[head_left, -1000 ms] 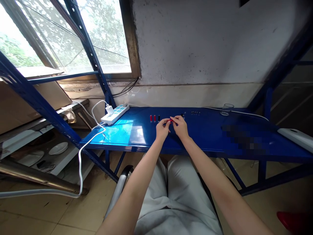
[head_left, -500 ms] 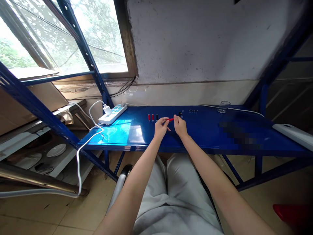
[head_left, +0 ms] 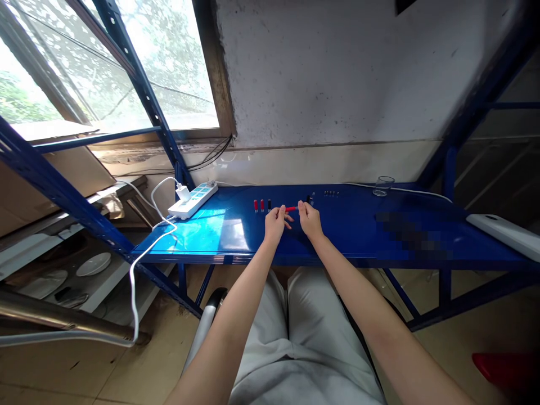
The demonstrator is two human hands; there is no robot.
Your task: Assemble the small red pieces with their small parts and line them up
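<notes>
A slim red cylindrical piece (head_left: 291, 208) is held level between my hands above the blue table; its exact kind is too small to make out. My left hand (head_left: 275, 225) pinches its left end, the other fingers partly curled. On the other end, the thumb and fingers of my right hand (head_left: 311, 221) are closed. Just left of my hands stand two small red pieces (head_left: 259, 205) with shiny lower ends and a black one (head_left: 269, 205). Behind my right hand is another small black piece (head_left: 309, 198), partly hidden. Several tiny metallic parts (head_left: 331, 193) lie in a row farther right.
A white power strip (head_left: 193, 201) with a plugged-in charger and cable sits on the left of the blue table (head_left: 346, 236). A clear glass (head_left: 383, 186) stands at the back right. A white object (head_left: 502, 232) lies at the right end. A blurred dark patch covers part of the tabletop.
My left hand has shifted its fingers and now pinches the end of the red piece with the thumb up. The view has tilted slightly; the standing pieces have not moved on the table.
</notes>
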